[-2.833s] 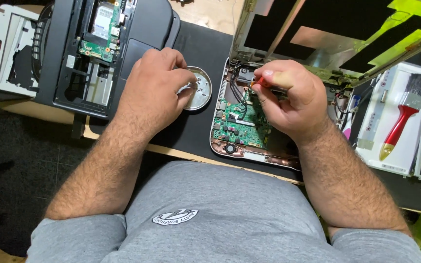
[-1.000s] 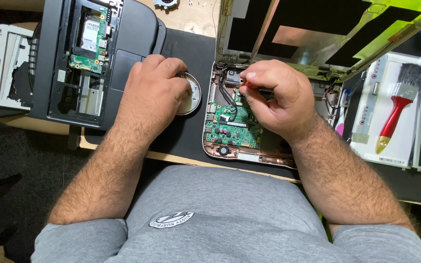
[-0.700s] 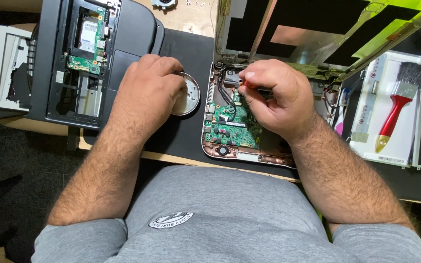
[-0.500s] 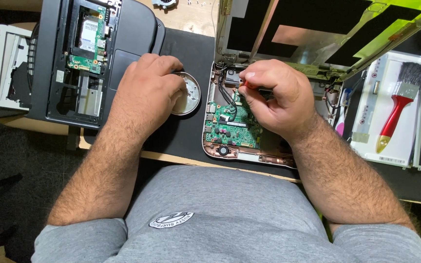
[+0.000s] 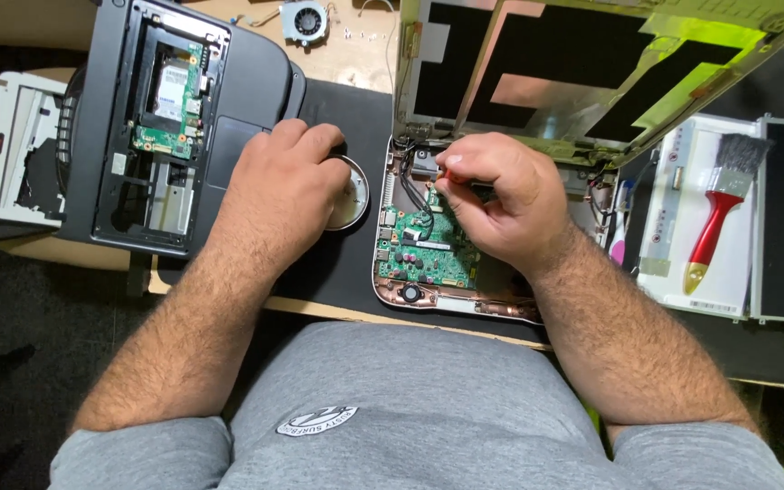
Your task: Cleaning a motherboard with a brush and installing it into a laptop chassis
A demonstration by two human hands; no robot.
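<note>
Little has moved since earlier: the left hand (image 5: 288, 186) stays cupped, fingers closed, over the round silver metal dish (image 5: 348, 192) on the black tabletop mat (image 5: 338, 263); the right hand (image 5: 501, 201) still pinches a red-handled tool (image 5: 452, 178) above the green circuit board (image 5: 428, 254).

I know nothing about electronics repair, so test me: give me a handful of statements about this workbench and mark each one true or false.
1. The left hand rests on a round metal dish. True.
2. The right hand is over the green circuit board of an opened small laptop. True.
3. The red-handled brush is in the right hand. False: it lies untouched on a white panel to the right.
4. The small cooling fan sits inside the black laptop. False: it lies loose on the wooden table beyond it.
5. The right hand's fingers pinch a slim tool with a red part. True, though most of it is hidden.
</note>
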